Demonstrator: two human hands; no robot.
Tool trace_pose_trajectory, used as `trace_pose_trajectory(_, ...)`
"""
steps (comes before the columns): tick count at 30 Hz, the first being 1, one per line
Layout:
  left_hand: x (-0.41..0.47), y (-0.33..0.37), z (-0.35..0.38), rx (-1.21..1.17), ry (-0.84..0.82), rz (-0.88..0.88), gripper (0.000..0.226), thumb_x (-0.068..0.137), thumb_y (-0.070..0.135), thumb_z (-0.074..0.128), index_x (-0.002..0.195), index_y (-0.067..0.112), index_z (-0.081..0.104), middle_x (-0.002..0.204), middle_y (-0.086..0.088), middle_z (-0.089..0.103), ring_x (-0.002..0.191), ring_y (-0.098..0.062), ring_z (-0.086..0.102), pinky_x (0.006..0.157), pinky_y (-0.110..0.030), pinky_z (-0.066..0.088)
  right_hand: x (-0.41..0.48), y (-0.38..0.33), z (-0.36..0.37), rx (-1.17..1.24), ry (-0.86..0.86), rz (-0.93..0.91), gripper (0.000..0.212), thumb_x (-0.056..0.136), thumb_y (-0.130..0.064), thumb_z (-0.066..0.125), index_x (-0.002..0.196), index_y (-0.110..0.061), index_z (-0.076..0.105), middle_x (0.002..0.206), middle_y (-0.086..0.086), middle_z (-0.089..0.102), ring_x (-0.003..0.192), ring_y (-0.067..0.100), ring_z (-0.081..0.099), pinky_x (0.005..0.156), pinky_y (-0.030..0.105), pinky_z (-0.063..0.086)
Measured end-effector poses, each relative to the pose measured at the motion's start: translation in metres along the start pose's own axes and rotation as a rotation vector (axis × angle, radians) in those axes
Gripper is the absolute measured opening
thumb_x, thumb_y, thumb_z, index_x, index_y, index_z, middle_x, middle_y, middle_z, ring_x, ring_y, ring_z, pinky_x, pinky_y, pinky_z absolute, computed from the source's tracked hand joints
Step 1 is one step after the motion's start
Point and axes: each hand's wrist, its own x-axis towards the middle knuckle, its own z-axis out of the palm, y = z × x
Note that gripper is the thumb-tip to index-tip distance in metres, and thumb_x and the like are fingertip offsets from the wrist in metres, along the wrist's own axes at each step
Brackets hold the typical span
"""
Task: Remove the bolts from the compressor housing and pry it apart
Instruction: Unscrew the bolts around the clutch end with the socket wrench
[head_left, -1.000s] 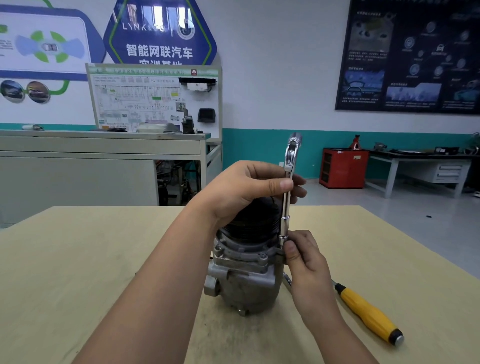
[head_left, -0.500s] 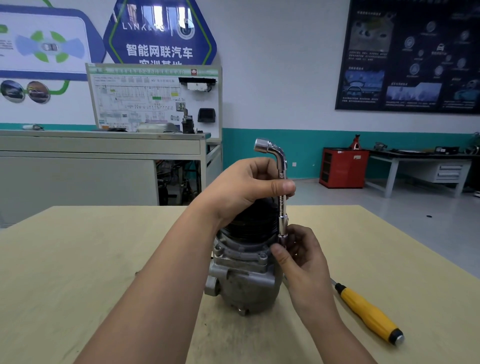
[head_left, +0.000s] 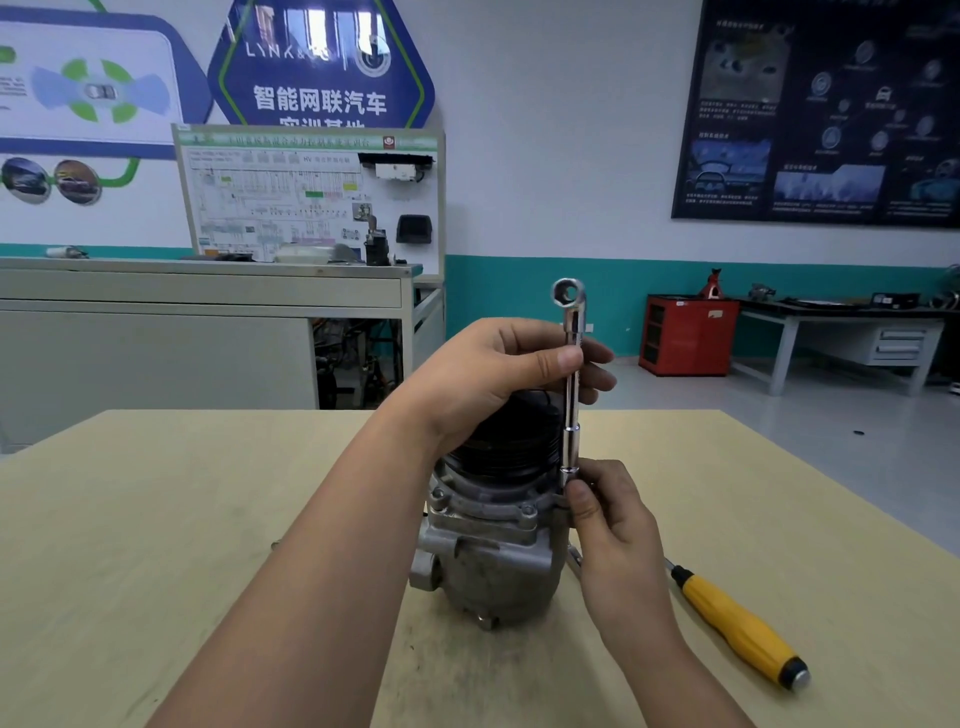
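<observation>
Fingers (head_left: 595, 357) of the left hand (head_left: 483, 379) curled round the upper shank of an L-shaped socket wrench (head_left: 571, 400), thumb pressed across its front, holding it upright. Bent head of the wrench at 12 o'clock above that grip, open hex mouth turned toward the camera. Lower down, thumb and forefinger of the right hand (head_left: 613, 525) pinched narrow on the bottom tip of the same wrench, right where the socket meets the flange; whatever sits under the socket hidden by those fingertips. Compressor housing (head_left: 493, 566) standing on end at the centre of the worktop (head_left: 156, 519), grey cast body below, black ribbed pulley (head_left: 509, 441) on top, partly behind the left wrist. One bolt (head_left: 528, 511) seated in the flange at 6 o'clock of the pulley; wrench at the flange edge at about 3 o'clock. Yellow-handled screwdriver (head_left: 737, 623) lying flat on the worktop at 4 o'clock of the housing, near but not touching, black cap end toward the camera. Both forearms reaching in from 6 o'clock.
</observation>
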Motion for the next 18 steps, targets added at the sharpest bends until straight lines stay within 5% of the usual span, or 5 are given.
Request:
trace_pose_trajectory(7,0.0,-0.001,-0.0021,0.028,0.028,-0.001,0.007,0.072,0.022,0.067,0.077,0.019,0.073,0.08,-0.002,0.075,0.079,-0.013,0.072,0.074,-0.023,0.056,0.0001,-0.0004,0.0006,0.067,-0.005,0.024,0.023,0.082,-0.035,0.048,0.093,-0.019,0.061,0.09,0.0,0.061,0.086,0.006,0.06,0.074,0.015,0.047)
trace_pose_trajectory(11,0.0007,-0.0003,-0.0014,0.053,0.03,0.007,0.026,0.066,0.024,0.07,0.084,0.007,0.063,0.074,0.001,0.074,0.076,-0.011,0.071,0.075,-0.021,0.055,0.0001,0.002,0.0,0.088,-0.002,0.044,0.015,0.086,-0.015,0.061,0.095,-0.025,0.056,0.086,-0.014,0.065,0.081,0.0,0.062,0.071,0.014,0.049)
trace_pose_trajectory(15,0.0012,0.0015,0.0023,0.018,0.052,0.011,0.042,0.064,0.02,0.07,0.097,-0.002,0.056,0.068,0.002,0.071,0.069,-0.01,0.07,0.069,-0.02,0.055,-0.0009,0.002,-0.0001,0.072,-0.004,0.021,0.014,0.09,-0.011,0.055,0.098,-0.022,0.058,0.095,-0.002,0.064,0.087,0.004,0.062,0.074,0.014,0.049)
trace_pose_trajectory(18,0.001,0.0023,0.003,0.044,0.053,-0.002,0.032,0.065,0.024,0.07,0.086,0.002,0.059,0.07,0.002,0.072,0.071,-0.01,0.069,0.07,-0.02,0.054,-0.0009,0.0007,0.0004,0.043,-0.005,0.008,0.016,0.092,-0.012,0.05,0.096,-0.026,0.059,0.1,0.004,0.062,0.094,0.009,0.06,0.08,0.019,0.05)
